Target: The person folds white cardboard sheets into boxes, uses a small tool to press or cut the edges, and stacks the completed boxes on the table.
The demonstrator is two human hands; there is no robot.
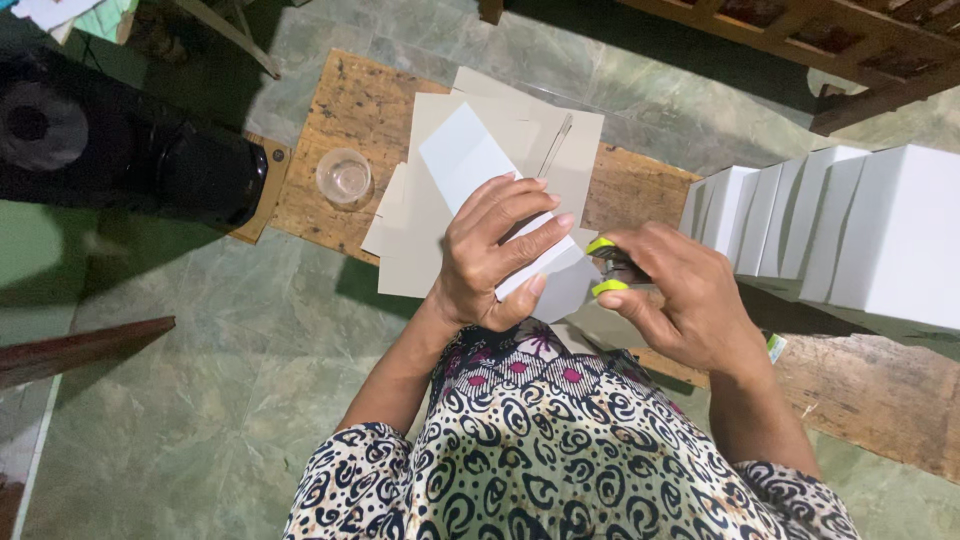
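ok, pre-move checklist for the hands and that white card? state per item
1. Left hand grips the white card: ok, fingers wrap its lower part.
2. Right hand holds the stapler, a small tool with yellow-green ends: ok.
3. Stapler meets the card's edge: cannot tell, the left-hand fingers hide the contact.
4. Card stack lies flat on the wooden board: ok.
5. Clear cup stands apart from the stack: ok, upright on the board.
6. White boxes lined up beside the right hand, out of its way: ok.
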